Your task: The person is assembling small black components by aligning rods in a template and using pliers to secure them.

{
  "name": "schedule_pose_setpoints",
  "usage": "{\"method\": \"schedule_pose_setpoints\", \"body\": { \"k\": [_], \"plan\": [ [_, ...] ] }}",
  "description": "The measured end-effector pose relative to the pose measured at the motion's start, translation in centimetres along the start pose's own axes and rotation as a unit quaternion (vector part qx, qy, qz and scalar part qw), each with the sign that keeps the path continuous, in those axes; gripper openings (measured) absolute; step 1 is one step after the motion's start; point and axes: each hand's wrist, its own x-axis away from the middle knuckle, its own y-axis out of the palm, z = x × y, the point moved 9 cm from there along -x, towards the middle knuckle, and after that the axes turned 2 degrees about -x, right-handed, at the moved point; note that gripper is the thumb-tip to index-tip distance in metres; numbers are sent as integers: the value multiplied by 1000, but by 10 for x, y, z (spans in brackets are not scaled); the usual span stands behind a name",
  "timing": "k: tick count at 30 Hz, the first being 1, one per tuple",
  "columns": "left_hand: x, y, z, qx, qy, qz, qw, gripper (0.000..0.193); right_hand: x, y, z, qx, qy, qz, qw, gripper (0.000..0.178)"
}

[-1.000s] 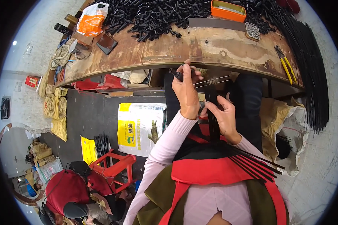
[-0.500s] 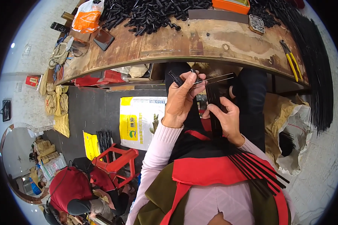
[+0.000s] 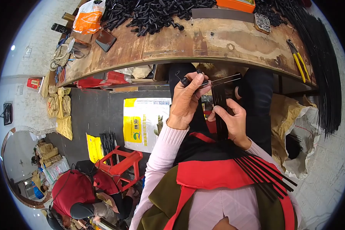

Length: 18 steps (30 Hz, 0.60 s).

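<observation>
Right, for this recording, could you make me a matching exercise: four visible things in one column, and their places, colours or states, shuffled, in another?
Column one:
1. pliers
2. stool
3. plastic bag
4. right hand

Column two:
A. white and orange, toward the left end of the table
B. gripping black strips
C. yellow-handled, lying toward the table's right end
D. red, standing on the floor

Pairs: 1-C, 2-D, 3-A, 4-B

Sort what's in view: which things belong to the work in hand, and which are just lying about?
Probably in use:
- right hand: black strips
- left hand: black tube, thin metal rods

Probably lying about:
- phone
- plastic bag
- yellow-white sack
</observation>
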Motion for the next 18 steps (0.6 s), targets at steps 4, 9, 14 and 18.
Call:
{"method": "schedule_pose_setpoints", "body": {
  "k": [4, 9, 14, 18],
  "plan": [
    [0, -1, 1, 7, 1, -9, 1000, 16, 0, 1, 2, -10, 6, -2, 1000, 14],
    [2, 2, 0, 4, -13, -16, 1000, 20, -1, 1, 3, -16, 10, 1, 1000, 14],
    [3, 8, 0, -15, -15, -15, 1000, 26, -1, 1, 3, -29, 5, 3, 1000, 14],
    [4, 11, 6, -20, 23, -17, 999, 35, -1, 2, 1, -21, 0, 1, 1000, 14]
  ]
}}
